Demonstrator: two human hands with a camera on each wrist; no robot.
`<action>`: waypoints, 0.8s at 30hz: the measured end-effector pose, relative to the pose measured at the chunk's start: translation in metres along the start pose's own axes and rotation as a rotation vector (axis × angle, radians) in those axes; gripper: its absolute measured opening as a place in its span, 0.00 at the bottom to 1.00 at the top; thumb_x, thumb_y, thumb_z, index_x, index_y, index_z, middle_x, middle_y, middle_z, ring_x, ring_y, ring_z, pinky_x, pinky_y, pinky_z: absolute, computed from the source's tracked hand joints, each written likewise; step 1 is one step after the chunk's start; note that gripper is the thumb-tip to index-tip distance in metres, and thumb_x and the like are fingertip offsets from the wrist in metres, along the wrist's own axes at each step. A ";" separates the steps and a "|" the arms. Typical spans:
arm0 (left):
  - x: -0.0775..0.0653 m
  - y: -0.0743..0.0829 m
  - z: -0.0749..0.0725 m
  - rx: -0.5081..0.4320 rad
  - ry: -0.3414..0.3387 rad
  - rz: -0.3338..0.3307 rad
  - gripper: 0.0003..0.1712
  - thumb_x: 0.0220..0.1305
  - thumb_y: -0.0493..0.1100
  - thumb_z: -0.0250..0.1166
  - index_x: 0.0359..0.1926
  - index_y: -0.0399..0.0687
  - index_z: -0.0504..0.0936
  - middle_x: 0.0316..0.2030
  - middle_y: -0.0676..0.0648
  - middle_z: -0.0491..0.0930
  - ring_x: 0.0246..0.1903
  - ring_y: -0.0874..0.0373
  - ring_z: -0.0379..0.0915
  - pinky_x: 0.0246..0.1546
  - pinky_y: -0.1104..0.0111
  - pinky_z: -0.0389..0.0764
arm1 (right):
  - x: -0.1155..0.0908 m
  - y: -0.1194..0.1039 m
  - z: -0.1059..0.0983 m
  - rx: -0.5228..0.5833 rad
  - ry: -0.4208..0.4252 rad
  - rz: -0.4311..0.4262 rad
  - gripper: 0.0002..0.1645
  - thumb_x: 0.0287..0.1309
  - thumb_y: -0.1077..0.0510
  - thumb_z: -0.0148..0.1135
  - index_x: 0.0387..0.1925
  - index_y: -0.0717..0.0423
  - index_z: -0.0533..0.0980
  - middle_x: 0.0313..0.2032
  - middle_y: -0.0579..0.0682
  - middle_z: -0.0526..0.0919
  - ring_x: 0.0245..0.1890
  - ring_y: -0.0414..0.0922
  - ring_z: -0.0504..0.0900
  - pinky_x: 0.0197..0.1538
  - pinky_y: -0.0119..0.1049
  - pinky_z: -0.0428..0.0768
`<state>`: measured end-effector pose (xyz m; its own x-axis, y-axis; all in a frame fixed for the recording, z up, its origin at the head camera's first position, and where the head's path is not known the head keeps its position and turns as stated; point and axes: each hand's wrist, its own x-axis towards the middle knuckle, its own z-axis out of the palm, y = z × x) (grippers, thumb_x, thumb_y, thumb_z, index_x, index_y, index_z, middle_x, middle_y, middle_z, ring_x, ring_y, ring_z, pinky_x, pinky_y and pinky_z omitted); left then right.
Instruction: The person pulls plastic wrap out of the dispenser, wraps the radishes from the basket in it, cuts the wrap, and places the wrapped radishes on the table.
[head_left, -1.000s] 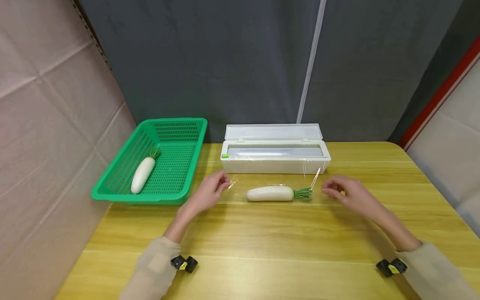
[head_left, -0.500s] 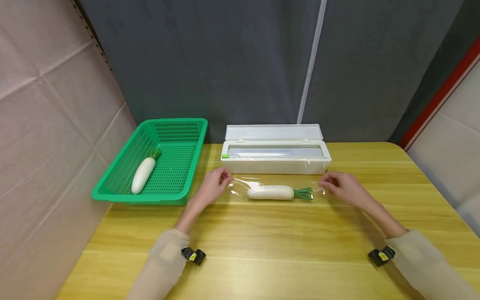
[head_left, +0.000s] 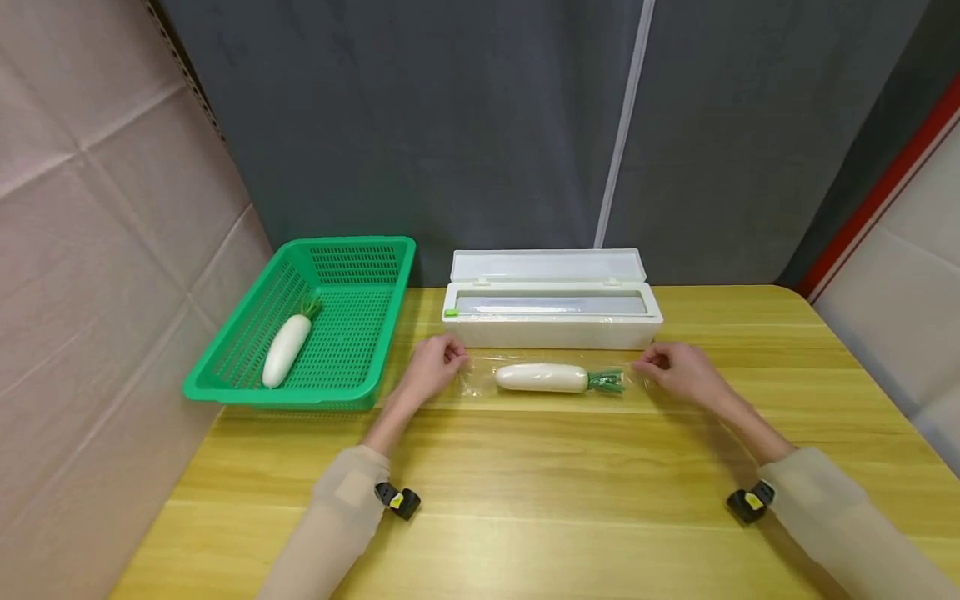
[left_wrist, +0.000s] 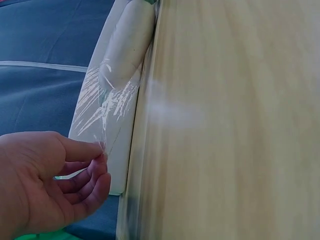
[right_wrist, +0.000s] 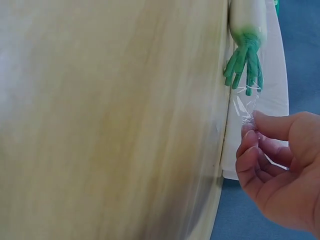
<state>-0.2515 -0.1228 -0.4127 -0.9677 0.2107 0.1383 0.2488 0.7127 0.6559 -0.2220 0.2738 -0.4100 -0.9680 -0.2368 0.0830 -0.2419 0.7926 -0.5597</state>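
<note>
Left hand (head_left: 431, 367) pinches one end of a clear plastic film (left_wrist: 117, 102) between thumb and fingertips, the other fingers curled in beneath; the right hand (head_left: 678, 371) pinches the opposite end in the same way, just beyond the green stalks (head_left: 605, 381) of a white radish (head_left: 542, 377); this radish lies sideways between the two hands, blunt end to the left, with film gathered in bright creases past both of its ends; whether the film goes all the way round it, I cannot tell; just behind it on the wooden table (head_left: 525, 483) stands a white box (head_left: 551, 335), its lid (head_left: 547, 265) raised at the back and a small green piece (head_left: 450, 312) at the left of its front edge; to the left a green basket (head_left: 352, 333) holds a second radish (head_left: 287, 352), lying at a slant with its stalks toward the back; a dark cloth (head_left: 420, 125) hangs behind everything.
</note>
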 end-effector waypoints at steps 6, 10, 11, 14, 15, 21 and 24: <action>0.004 -0.001 0.003 0.026 -0.018 -0.063 0.02 0.62 0.34 0.70 0.34 0.38 0.85 0.28 0.47 0.83 0.30 0.57 0.77 0.34 0.68 0.80 | 0.004 0.001 0.001 0.002 -0.032 0.060 0.11 0.65 0.54 0.68 0.32 0.58 0.83 0.27 0.47 0.80 0.28 0.44 0.72 0.34 0.38 0.71; 0.005 -0.002 0.004 0.017 -0.028 -0.098 0.02 0.59 0.34 0.72 0.32 0.39 0.86 0.27 0.48 0.83 0.29 0.58 0.77 0.33 0.68 0.79 | 0.007 0.001 0.001 0.013 -0.046 0.080 0.11 0.66 0.55 0.66 0.30 0.58 0.83 0.25 0.47 0.80 0.26 0.43 0.71 0.32 0.37 0.70; 0.005 -0.002 0.004 0.016 -0.026 -0.102 0.02 0.59 0.34 0.72 0.31 0.40 0.86 0.27 0.48 0.83 0.28 0.58 0.77 0.32 0.68 0.79 | 0.007 0.000 0.002 0.017 -0.051 0.089 0.11 0.66 0.55 0.66 0.30 0.59 0.82 0.24 0.47 0.80 0.25 0.43 0.71 0.31 0.37 0.70; 0.006 -0.003 0.005 0.027 -0.014 -0.106 0.04 0.58 0.36 0.73 0.29 0.42 0.86 0.25 0.50 0.83 0.27 0.59 0.76 0.31 0.68 0.78 | 0.010 0.000 0.002 0.030 -0.070 0.129 0.12 0.67 0.55 0.66 0.32 0.61 0.81 0.24 0.48 0.80 0.24 0.43 0.73 0.30 0.36 0.71; 0.007 -0.003 0.005 0.030 -0.010 -0.110 0.04 0.58 0.36 0.74 0.29 0.43 0.86 0.25 0.50 0.83 0.27 0.59 0.76 0.31 0.68 0.77 | 0.011 0.000 0.002 0.037 -0.075 0.145 0.13 0.67 0.55 0.66 0.32 0.62 0.80 0.24 0.49 0.80 0.24 0.42 0.73 0.30 0.36 0.72; 0.008 -0.003 0.005 0.034 0.018 -0.163 0.06 0.54 0.37 0.77 0.28 0.42 0.86 0.24 0.49 0.83 0.27 0.57 0.76 0.32 0.66 0.77 | 0.014 0.002 0.001 0.082 -0.088 0.193 0.15 0.66 0.54 0.67 0.36 0.65 0.78 0.23 0.49 0.80 0.22 0.42 0.76 0.27 0.34 0.72; 0.008 -0.002 0.005 0.035 0.031 -0.187 0.10 0.52 0.38 0.78 0.31 0.40 0.84 0.25 0.47 0.83 0.29 0.55 0.77 0.34 0.63 0.78 | 0.014 0.004 0.002 0.082 -0.098 0.168 0.14 0.66 0.54 0.67 0.35 0.64 0.80 0.22 0.48 0.80 0.22 0.42 0.75 0.27 0.34 0.71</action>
<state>-0.2592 -0.1193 -0.4168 -0.9978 0.0521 0.0398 0.0655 0.7607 0.6458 -0.2368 0.2725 -0.4127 -0.9821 -0.1622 -0.0958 -0.0676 0.7782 -0.6244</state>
